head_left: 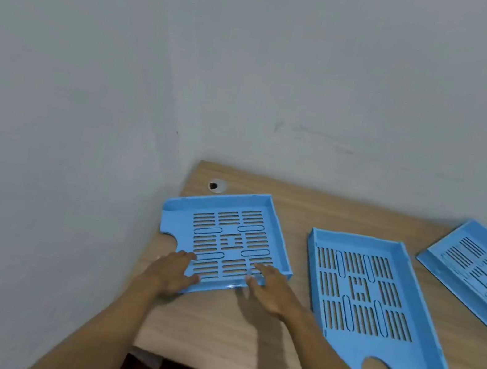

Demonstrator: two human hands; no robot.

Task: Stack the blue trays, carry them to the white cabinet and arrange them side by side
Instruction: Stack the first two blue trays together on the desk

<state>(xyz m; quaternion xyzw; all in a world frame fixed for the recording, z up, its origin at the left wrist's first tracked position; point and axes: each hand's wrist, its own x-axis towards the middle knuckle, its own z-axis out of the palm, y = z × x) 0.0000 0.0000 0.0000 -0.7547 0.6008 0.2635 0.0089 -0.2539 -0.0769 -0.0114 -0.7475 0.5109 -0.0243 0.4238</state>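
Three blue trays are lying apart on the wooden desk; the left tray is sitting in the corner by the wall, the middle tray just to its right, the right tray running off the picture's edge; the left hand and right hand are resting on the left tray's near edge, fingers spread open, gripping nothing; a round cable hole is showing behind the tray.
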